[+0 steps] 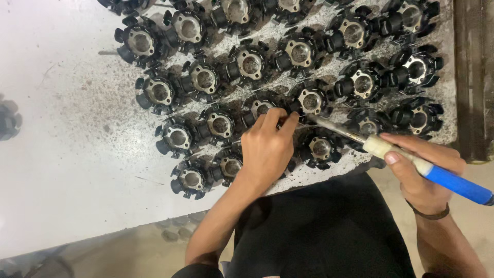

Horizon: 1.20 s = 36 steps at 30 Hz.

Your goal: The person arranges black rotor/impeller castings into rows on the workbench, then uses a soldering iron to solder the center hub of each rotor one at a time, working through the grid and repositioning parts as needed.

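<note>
Broadly, a white worktable (56, 154), speckled with dark grime, bearing rows of black round parts (206, 80) with pale metal centres, packed side by side from the far edge to the near one. Nearer, dark trousers (319, 226) under the table's edge. Then the left hand (267, 149), knuckles up, fingers pinched narrow on something too small to make out, right over the parts of the near rows. Beside it the right hand (422, 170), wrapped around a soldering iron (406, 157) with blue grip and pale collar, its metal tip close beside the left fingertips. Smallest, a dark band (429, 212) on the right wrist.
</note>
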{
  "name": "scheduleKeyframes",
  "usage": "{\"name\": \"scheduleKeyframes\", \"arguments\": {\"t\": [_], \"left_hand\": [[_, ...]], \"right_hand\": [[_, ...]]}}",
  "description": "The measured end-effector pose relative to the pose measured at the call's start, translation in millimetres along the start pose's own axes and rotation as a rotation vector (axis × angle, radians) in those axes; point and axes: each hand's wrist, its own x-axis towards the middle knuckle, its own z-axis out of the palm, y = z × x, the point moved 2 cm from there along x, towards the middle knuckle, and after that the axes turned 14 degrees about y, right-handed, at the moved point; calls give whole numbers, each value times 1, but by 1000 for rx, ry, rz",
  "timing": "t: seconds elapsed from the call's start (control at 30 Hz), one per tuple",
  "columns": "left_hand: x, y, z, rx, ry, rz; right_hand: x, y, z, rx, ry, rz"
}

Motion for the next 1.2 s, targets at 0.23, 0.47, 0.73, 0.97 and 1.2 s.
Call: {"name": "scheduleKeyframes", "arguments": {"t": [0.23,0.47,0.73,0.97,1.2], "left_hand": [[8,6,2,-48,-53,7],[2,2,19,-74,-24,-44],[51,35,-78,-75,47,2],[100,1,-38,47,146,38],[69,-42,19,84,67,-29]], "right_hand": [[20,-45,5,-197,-114,-255],[33,-64,15,-221,-140,-334],[46,-48,7,211,-40,-35],[69,0,38,354,-28,-122],[74,1,40,277,-49,-46]]}}
